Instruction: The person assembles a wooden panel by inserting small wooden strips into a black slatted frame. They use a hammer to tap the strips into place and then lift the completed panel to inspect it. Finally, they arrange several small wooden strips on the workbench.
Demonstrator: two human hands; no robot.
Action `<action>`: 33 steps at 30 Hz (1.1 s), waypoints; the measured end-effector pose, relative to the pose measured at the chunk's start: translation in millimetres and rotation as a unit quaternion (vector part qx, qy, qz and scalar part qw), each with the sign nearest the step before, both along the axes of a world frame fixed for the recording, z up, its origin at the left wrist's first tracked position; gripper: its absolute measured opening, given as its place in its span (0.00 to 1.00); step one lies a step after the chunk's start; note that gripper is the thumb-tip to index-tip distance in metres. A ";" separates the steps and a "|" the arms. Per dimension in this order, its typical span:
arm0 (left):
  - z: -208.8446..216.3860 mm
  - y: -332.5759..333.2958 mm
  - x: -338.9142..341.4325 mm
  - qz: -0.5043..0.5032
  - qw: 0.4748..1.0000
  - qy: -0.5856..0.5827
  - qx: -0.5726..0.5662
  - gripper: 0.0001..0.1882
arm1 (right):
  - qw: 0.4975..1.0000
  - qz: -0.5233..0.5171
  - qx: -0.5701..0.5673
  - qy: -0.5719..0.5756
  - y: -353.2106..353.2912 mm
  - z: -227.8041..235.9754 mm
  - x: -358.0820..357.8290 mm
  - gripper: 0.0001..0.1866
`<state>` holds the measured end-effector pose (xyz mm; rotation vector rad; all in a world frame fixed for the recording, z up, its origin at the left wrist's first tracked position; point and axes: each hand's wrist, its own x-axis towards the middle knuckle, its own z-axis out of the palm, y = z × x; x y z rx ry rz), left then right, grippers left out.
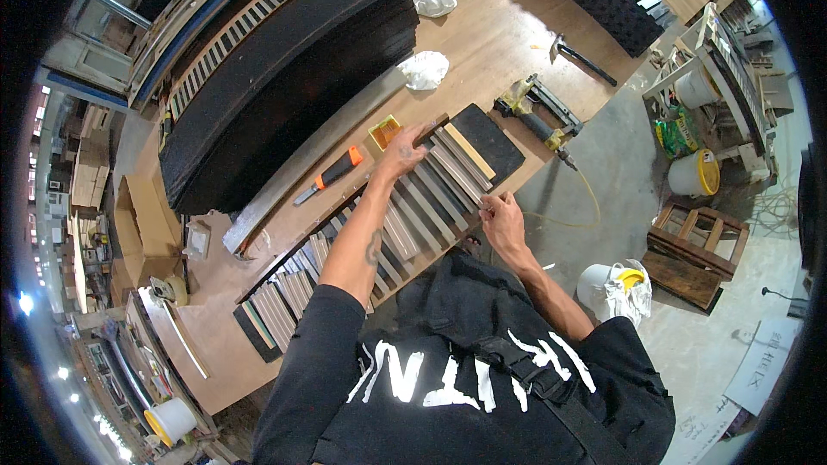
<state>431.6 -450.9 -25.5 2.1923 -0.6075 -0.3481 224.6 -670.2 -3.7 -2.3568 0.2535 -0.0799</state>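
Note:
A long black-backed panel [494, 143] lies slantwise on the workbench, with many narrow grey, brown and beige slats [398, 231] set across it. At its far edge my left hand [402, 153] has its fingers closed around the far end of a slat. My right hand [503, 224] pinches at the near edge, by the other end of the grey-brown slats [457, 169]. A pale yellowish strip [468, 153] lies just right of them. Beyond my left forearm rest an orange-and-black utility knife [331, 174] and a small yellow box [384, 132] with orange contents.
A tall stack of curved black panels [284, 86] fills the bench's far left, beside a long grey bar [319, 151]. A nail gun [538, 116] with a hose and a hammer [586, 62] lie at the right. A white bucket [594, 286] and wooden frame [702, 237] stand on the floor.

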 end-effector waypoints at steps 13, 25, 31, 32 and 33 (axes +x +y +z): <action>-2.8 1.0 2.4 0.013 0.999 0.041 0.002 0.35 | 0.996 0.025 -0.050 -0.068 12.9 0.6 6.2 0.08; 2.7 2.6 3.9 0.029 0.997 0.051 -0.048 0.29 | 0.992 0.049 -0.063 -0.094 22.6 -10.4 23.3 0.14; 0.1 0.0 0.9 0.042 0.998 -0.006 -0.045 0.28 | 0.948 0.302 -0.075 -0.073 62.7 16.5 -10.0 0.34; 4.8 -1.8 -1.0 0.038 0.998 0.031 -0.045 0.29 | 0.933 0.349 -0.071 -0.053 69.9 11.6 -12.3 0.38; 13.8 0.2 -2.8 0.038 0.996 0.064 -0.043 0.30 | 0.929 0.360 -0.062 -0.058 75.8 12.3 -12.0 0.39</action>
